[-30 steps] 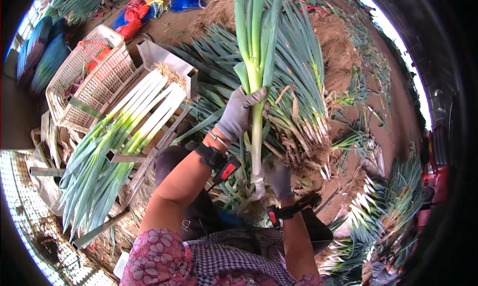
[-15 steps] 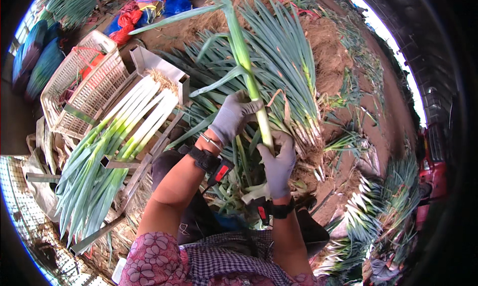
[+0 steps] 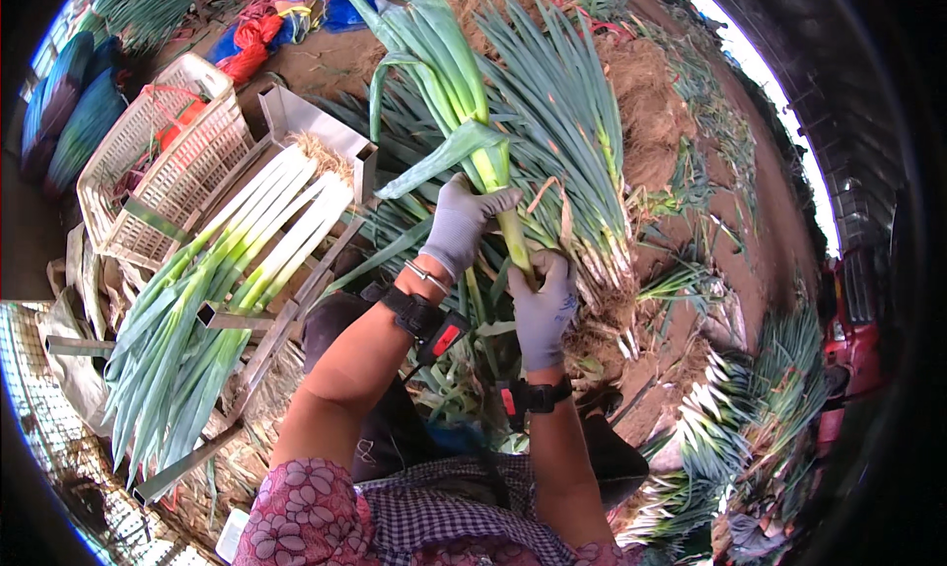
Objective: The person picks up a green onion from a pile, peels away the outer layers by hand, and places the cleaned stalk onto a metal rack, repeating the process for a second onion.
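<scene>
A thick green onion (image 3: 490, 167) slants up and away in front of me, its broad leaves fanned out at the top. Wrapped round its stalk is my gloved left hand (image 3: 462, 223), thumb across the front. My gloved right hand (image 3: 546, 315) grips the stalk's lower end, which is partly hidden by the fingers. Beyond and under the held onion lies a heap of green onions (image 3: 567, 122) with roots and dry outer leaves. On my left, cleaned green onions (image 3: 286, 226) with white stalks rest side by side on a metal frame (image 3: 268, 369), roots at the far end.
A white plastic crate (image 3: 182, 176) stands at the left behind the frame. Red and blue netting (image 3: 258, 34) lies at the far left. More green onions (image 3: 712, 408) are piled on the right, near a red vehicle (image 3: 853, 344). Soil and loose leaves cover the ground.
The held onion's upper part has swung slightly left and its leaves now spread wider. My right hand has moved up a little, nearer to my left hand, with both still gripping the stalk.
</scene>
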Available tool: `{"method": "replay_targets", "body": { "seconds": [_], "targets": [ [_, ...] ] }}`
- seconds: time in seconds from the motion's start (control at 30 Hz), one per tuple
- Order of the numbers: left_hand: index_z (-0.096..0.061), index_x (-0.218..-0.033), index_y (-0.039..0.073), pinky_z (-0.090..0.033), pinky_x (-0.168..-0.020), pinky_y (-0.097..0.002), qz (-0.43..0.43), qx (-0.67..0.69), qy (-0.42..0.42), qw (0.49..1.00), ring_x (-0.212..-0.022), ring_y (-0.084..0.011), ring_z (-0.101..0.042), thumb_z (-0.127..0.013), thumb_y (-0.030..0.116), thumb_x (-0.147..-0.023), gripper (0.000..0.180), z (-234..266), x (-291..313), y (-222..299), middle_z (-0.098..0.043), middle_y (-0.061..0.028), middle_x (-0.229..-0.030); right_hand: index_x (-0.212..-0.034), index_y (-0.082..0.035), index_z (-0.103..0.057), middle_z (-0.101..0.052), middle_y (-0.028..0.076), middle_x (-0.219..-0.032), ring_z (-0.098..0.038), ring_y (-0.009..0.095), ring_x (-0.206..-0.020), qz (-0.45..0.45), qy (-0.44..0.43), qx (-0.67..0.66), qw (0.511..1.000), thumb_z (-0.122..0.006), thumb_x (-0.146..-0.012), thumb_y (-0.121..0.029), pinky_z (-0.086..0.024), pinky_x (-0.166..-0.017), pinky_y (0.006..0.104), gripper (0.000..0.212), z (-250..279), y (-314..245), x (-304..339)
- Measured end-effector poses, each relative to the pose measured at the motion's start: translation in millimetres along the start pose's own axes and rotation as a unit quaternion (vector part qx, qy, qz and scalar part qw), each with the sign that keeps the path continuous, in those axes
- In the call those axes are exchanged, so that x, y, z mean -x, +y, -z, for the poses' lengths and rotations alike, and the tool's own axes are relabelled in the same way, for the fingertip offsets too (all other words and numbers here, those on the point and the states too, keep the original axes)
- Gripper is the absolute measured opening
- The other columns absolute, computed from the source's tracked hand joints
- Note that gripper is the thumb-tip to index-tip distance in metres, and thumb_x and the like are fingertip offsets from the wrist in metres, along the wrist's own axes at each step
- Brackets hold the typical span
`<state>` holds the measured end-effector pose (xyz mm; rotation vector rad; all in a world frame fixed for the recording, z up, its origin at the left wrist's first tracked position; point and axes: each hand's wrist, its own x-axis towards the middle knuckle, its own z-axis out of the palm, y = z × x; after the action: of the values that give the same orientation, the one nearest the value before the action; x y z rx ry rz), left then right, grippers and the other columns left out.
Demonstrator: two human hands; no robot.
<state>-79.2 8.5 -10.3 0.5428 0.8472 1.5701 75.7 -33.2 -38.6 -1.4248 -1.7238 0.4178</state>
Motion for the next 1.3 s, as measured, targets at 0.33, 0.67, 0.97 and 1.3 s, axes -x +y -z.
{"method": "replay_targets", "body": {
  "seconds": [0.33, 0.67, 0.97, 1.3],
  "targets": [
    [-0.049, -0.102, -0.007, -0.055, -0.062, -0.0334, -0.038, 0.014, 0.084, 0.996, -0.067, -0.0192, -0.061, -0.073, 0.003, -0.078, 0.036, 23, -18, 11, -0.060, -0.0074, -0.080, -0.097, -0.004, -0.061, -0.060, 0.005, -0.096, -0.058, 0.012, -0.076, -0.115, -0.045, -0.238, 0.963, -0.066, -0.083, -0.009, -0.050, -0.062, 0.0223, 0.016, 44, 19, 49],
    [-0.045, -0.114, -0.006, -0.054, -0.063, -0.0311, -0.093, -0.001, -0.024, 0.995, -0.072, -0.0186, -0.063, -0.072, 0.006, -0.079, 0.046, -4, 1, -11, -0.062, -0.0094, -0.086, -0.089, -0.003, -0.060, -0.065, 0.012, -0.078, -0.064, 0.022, -0.067, -0.011, -0.276, 0.062, 0.959, -0.072, -0.081, -0.025, -0.052, -0.059, 0.0346, 0.026, 49, 45, 66],
    [-0.061, -0.070, -0.004, -0.042, -0.040, -0.0304, 0.087, -0.116, 0.046, 0.988, -0.041, -0.0169, -0.051, -0.068, 0.011, -0.081, 0.020, 2, -13, -64, -0.055, -0.0067, -0.054, -0.083, -0.003, -0.064, -0.061, 0.021, -0.068, -0.062, 0.036, -0.061, 0.031, -0.267, 0.062, 0.961, -0.064, -0.085, -0.035, -0.048, -0.054, 0.0406, 0.032, 33, 6, 26],
    [-0.058, -0.073, -0.001, -0.049, -0.047, -0.0399, 0.120, -0.060, 0.185, 0.973, -0.048, -0.0240, -0.052, -0.065, 0.007, -0.079, 0.012, 42, -79, -88, -0.052, -0.0076, -0.062, -0.078, 0.000, -0.059, -0.059, 0.020, -0.067, -0.062, 0.033, -0.060, -0.136, -0.270, 0.078, 0.950, -0.063, -0.086, -0.029, -0.046, -0.054, 0.0381, 0.030, 141, -32, 101]
  ]
}}
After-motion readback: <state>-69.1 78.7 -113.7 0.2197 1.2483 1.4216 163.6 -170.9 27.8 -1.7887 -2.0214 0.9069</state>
